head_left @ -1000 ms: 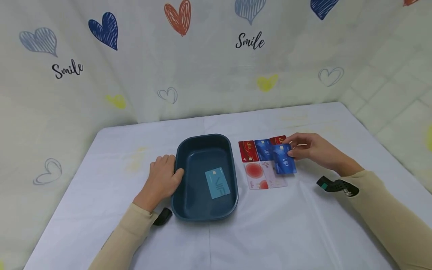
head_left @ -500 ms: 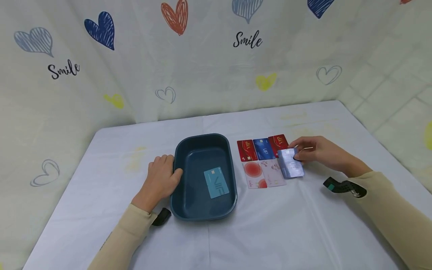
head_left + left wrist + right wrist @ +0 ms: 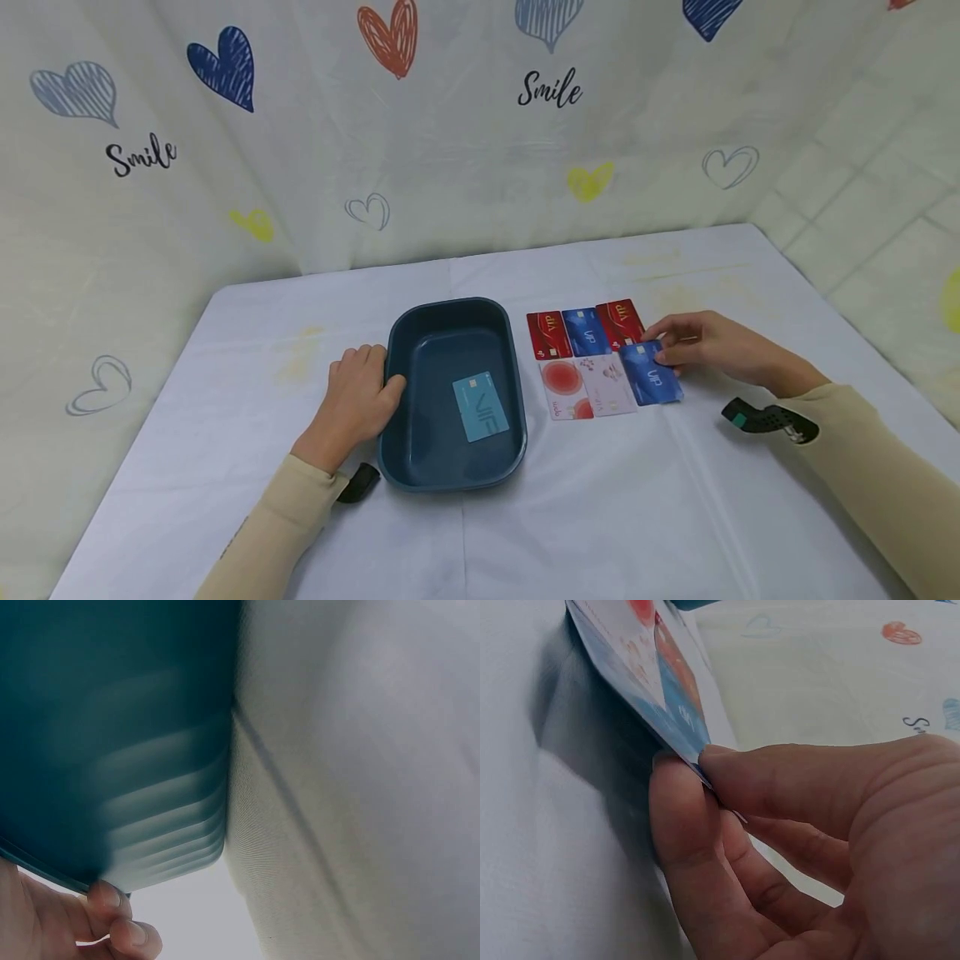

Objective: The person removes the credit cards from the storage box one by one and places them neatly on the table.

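My left hand point(image 3: 358, 393) grips the left rim of a dark blue-green plastic tub point(image 3: 394, 467); in the left wrist view its fingers point(image 3: 114, 900) curl at the rim. Inside the tub lies a light blue VIP card point(image 3: 482, 408). At the right, my right hand point(image 3: 712, 346) pinches a blue VIP card point(image 3: 647, 375) by its right edge between thumb and fingers, seen close up in the right wrist view. This card lies low beside a pale pink flowered card point(image 3: 606, 387), at the right end of the near row. A red VIP card point(image 3: 621, 323) is just behind it.
Another red VIP card point(image 3: 549, 335) and a blue VIP card point(image 3: 587, 332) fill out the back row. A white card with red circles point(image 3: 564, 385) lies in the near row, right of the tub. A patterned curtain point(image 3: 465, 167) hangs behind the white-covered table point(image 3: 570, 517).
My right hand has moved right and down with the blue card, off the other cards and to the near row's right end. The left hand stays on the tub.
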`<state>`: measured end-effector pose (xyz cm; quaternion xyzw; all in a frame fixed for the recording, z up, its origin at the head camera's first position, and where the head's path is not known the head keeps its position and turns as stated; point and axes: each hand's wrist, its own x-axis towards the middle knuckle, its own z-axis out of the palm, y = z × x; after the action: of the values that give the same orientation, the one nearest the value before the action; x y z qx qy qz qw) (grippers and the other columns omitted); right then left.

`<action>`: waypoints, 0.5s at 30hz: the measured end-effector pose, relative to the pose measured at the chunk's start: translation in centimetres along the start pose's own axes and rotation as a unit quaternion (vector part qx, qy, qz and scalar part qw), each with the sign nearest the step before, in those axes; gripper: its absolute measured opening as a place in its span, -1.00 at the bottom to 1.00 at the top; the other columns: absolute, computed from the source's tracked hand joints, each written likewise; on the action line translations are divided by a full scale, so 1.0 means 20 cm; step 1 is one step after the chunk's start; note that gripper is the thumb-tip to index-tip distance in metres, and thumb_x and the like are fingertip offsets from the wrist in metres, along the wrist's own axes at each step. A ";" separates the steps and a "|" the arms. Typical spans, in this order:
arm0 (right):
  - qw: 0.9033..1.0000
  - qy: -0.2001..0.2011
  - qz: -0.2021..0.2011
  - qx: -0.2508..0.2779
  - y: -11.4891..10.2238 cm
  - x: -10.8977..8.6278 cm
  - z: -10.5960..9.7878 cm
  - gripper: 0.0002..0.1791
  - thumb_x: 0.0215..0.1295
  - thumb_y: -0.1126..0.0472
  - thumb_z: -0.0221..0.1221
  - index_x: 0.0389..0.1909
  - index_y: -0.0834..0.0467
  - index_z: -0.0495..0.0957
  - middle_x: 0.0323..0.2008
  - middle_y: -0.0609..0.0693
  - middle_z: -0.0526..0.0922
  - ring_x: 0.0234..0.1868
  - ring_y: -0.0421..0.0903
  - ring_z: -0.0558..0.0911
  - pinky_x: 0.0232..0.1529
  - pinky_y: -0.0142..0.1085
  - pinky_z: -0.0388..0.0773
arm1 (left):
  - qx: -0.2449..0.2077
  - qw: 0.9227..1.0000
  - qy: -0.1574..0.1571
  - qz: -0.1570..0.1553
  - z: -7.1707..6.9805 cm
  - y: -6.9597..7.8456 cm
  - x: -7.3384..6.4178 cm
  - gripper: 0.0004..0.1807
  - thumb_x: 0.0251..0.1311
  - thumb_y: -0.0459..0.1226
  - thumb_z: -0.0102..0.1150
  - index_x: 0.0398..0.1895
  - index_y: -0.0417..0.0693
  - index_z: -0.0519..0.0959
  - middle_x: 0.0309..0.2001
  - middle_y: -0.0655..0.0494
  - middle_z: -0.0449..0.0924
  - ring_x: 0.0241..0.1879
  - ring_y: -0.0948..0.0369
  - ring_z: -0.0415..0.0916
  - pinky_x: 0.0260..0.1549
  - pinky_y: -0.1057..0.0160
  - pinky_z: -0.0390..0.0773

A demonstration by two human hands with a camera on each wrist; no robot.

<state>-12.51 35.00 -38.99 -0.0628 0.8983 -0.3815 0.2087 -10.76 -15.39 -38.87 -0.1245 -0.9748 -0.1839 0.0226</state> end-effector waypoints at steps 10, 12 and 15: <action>1.000 -0.010 0.009 -0.006 0.01 0.02 0.01 -0.53 0.41 0.06 0.25 0.28 0.08 0.55 -0.06 0.07 0.62 -0.11 -0.13 0.60 -0.15 -0.35 0.61 | 0.004 1.000 0.001 0.000 0.00 0.00 0.00 -0.79 0.28 -0.19 -0.08 -0.33 -0.17 0.41 -0.38 -0.04 0.37 -0.29 0.00 0.25 -0.19 0.04 0.18; 1.000 -0.011 0.008 -0.005 0.00 0.02 0.01 -0.53 0.40 0.06 0.26 0.28 0.09 0.55 -0.07 0.07 0.63 -0.13 -0.12 0.61 -0.15 -0.35 0.61 | 0.004 1.000 0.001 0.000 0.00 0.00 0.00 -0.79 0.28 -0.19 -0.08 -0.34 -0.17 0.41 -0.38 -0.04 0.37 -0.29 0.00 0.25 -0.19 0.04 0.18; 1.000 -0.012 0.005 -0.007 0.00 0.02 0.00 -0.51 0.38 0.05 0.28 0.28 0.09 0.54 -0.11 0.07 0.63 -0.15 -0.14 0.61 -0.15 -0.37 0.60 | 0.005 1.000 0.001 0.000 0.00 0.01 0.00 -0.79 0.29 -0.19 -0.08 -0.34 -0.17 0.41 -0.38 -0.04 0.37 -0.29 0.00 0.25 -0.19 0.04 0.18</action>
<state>-12.82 34.86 -39.15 -0.0644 0.8987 -0.3733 0.2212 -10.72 -15.29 -38.85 -0.1244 -0.9756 -0.1793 0.0239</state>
